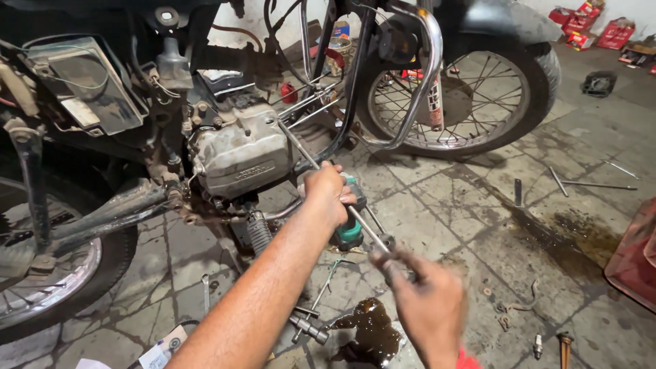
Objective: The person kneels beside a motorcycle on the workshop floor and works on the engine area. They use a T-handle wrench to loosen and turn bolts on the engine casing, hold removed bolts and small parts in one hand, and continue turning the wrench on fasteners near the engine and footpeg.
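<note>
A long metal rod tool (301, 149) runs from the grey engine cylinder head (236, 154) of a motorcycle down toward me. My left hand (326, 195) is closed around the rod's middle and also grips a green-handled tool (351, 231). My right hand (427, 304), blurred, grips the rod's near end, where a socket piece (387, 240) sits. Both hands are just right of the engine.
The motorcycle's front wheel (471, 96) and chrome crash guard (424, 75) stand behind, with the rear wheel (48, 287) at left. A dark oil puddle (369, 331), a wrench (309, 326), T-handle tools (588, 183) and small parts lie on the stained tile floor. A red container (635, 263) sits at right.
</note>
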